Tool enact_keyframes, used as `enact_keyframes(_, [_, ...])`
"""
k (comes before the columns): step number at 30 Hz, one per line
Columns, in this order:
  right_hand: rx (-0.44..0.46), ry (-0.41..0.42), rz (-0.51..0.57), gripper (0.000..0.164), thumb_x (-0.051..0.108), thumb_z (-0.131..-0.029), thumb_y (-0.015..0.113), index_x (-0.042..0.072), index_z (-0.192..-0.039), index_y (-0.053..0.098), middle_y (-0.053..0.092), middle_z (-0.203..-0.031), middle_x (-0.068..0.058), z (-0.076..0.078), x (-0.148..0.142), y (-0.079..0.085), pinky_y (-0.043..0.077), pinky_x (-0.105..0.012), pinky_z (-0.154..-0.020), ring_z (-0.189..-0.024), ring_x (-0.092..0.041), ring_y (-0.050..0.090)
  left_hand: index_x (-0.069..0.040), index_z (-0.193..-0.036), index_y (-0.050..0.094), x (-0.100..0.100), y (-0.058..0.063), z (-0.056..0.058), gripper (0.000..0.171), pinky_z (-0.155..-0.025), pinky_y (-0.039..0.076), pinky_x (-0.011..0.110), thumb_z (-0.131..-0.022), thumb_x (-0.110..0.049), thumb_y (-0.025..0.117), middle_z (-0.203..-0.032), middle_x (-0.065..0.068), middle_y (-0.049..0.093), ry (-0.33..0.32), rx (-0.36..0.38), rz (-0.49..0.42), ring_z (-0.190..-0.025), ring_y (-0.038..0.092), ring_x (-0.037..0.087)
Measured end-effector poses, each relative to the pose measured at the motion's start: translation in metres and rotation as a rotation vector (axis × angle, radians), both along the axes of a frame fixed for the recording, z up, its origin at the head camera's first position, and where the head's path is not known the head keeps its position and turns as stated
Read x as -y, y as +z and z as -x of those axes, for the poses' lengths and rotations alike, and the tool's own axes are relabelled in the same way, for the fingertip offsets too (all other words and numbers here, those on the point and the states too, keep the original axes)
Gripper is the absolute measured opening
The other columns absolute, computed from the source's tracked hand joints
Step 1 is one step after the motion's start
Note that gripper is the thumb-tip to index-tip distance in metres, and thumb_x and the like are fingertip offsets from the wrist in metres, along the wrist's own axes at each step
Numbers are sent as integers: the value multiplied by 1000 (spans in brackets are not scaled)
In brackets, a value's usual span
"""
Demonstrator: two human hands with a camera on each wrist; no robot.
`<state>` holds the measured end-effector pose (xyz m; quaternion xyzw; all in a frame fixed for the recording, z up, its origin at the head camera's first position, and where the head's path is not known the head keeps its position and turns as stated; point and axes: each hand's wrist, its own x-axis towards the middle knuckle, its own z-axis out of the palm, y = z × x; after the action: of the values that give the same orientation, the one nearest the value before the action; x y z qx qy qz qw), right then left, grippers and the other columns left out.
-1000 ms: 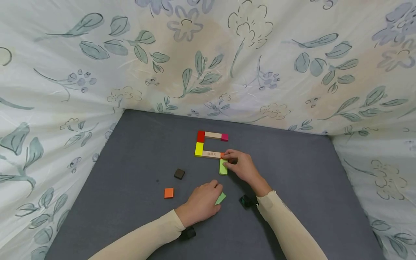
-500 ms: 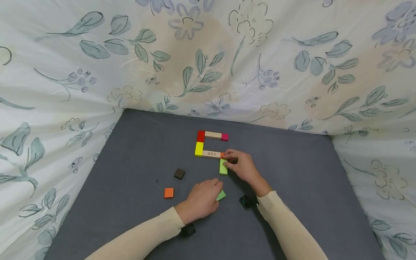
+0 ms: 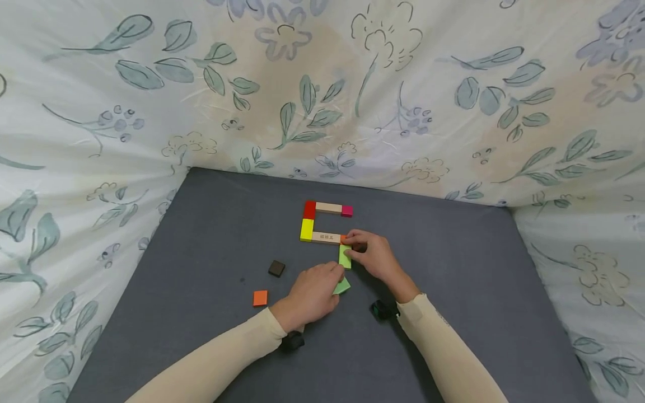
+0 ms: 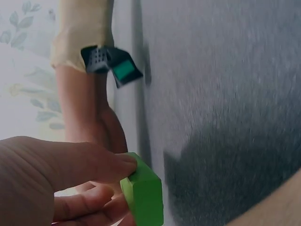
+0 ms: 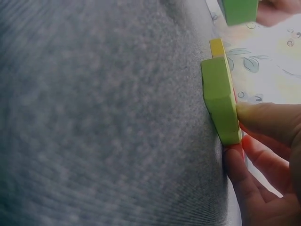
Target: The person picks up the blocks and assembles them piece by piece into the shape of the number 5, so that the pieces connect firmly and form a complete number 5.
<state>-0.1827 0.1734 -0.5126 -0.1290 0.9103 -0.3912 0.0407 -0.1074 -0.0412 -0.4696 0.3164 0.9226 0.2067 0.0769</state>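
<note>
Green block (image 3: pixel 342 287), pinched in left hand (image 3: pixel 313 291); lime block (image 3: pixel 344 261), just ahead, held by half-curled right hand (image 3: pixel 374 255), seemingly for steadiness.

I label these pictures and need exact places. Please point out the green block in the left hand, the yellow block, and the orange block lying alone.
Green block (image 4: pixel 148 201): left wrist view, face toward the camera.
Yellow block (image 3: pixel 307 229): head view, middle of top face.
Orange block (image 3: pixel 260 298): head view, middle of top face.
</note>
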Motion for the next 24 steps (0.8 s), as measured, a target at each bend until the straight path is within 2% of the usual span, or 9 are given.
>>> enact_keyframes(5, [-8,6,3,27,8,-96,85,9,-123,83,72,-131,-1,1,0,-1,60,-41,-86,-99,-18,71,-12,-112,67,0,2,9,29,-68,54,36,-92,-14,88,-102,0,63,21,23,1,-82,60,17])
enact_keyframes(9, [-8,0,-7,27,8,-97,84,10,-123,83,72,-130,0,0,0,-1,60,-41,-86,-99,-17,71,-12,-112,64,-2,1,13,32,-66,51,35,-91,-13,88,-98,-1,61,20,44,-26,-79,57,16])
enact_keyframes(24, [-31,-4,-1,26,7,-96,84,11,-122,84,72,-132,0,0,-1,-7,60,-43,-89,-101,-18,72,-9,-111,57,-7,-11,21,36,-63,47,34,-91,-12,88,-90,-1,55,41,48,-24,-72,52,17])
